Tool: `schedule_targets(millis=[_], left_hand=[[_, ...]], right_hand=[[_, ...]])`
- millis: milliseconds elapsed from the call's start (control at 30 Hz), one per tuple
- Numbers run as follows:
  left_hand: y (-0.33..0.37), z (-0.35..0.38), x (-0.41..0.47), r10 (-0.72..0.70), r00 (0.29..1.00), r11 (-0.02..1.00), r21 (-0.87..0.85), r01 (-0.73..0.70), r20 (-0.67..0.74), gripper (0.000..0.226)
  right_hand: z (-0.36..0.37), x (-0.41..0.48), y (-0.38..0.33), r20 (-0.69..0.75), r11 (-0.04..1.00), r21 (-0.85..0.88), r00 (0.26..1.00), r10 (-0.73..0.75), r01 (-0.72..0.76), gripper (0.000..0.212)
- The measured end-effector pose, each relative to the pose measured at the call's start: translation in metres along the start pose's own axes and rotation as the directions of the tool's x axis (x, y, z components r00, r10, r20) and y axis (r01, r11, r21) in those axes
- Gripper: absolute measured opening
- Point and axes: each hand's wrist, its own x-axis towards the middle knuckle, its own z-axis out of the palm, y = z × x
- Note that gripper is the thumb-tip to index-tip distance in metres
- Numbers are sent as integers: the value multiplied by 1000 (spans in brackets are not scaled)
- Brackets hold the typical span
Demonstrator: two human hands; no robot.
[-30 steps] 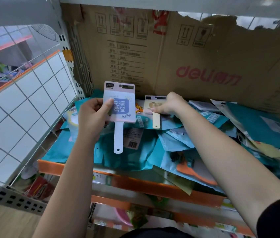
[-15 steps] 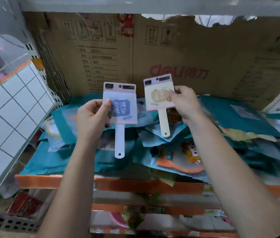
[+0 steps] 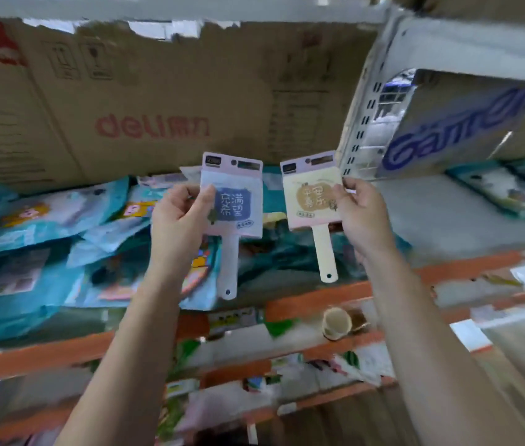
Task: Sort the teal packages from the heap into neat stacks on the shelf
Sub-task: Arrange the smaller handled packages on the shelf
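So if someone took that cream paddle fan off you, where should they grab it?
Probably the handle, coming from below: it hangs down free and narrow, while the right hand pinches the right edge of the cream fan.

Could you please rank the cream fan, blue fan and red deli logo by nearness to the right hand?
1. cream fan: in the right hand.
2. blue fan: left, in the left hand.
3. red deli logo: back, upper left.

Head-worn camera looks forward and down, close to the shelf (image 3: 335,297).
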Motion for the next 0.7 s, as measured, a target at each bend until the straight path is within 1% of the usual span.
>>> schedule_targets(millis=[100, 233, 333, 400, 500, 533, 633, 700], left_hand=[[1, 70, -22, -53, 998, 998, 16, 53, 18, 20], [-4, 152, -47, -71, 997, 994, 85, 69, 26, 19], [-8, 200, -65, -107, 991, 991, 93, 100, 83, 22], [-9, 227, -71, -140, 984, 987, 98, 129, 113, 22], [-11, 264, -71, -183, 969, 980, 106, 167, 165, 22], [-13, 277, -69, -189, 966, 978, 121, 169, 178, 21], [-18, 314, -55, -165, 968, 970, 206, 126, 187, 22], [-23, 342, -45, -165, 960, 974, 192, 123, 225, 23]], right_hand=[[-72, 6, 26, -36, 996, -81, 999, 30, -33, 23], [-155, 11, 55, -67, 994, -77, 995, 72, -77, 22], [-202, 14, 70, -110, 992, -58, 988, 109, -115, 20], [-227, 20, 80, -129, 992, -56, 986, 108, -116, 13], [-255, 31, 94, -156, 990, -26, 979, 134, -140, 14], [-263, 36, 99, -171, 988, -8, 974, 150, -153, 11], [-286, 58, 116, -195, 980, 35, 960, 199, -196, 13], [-302, 76, 125, -194, 974, 53, 954, 227, -221, 14]])
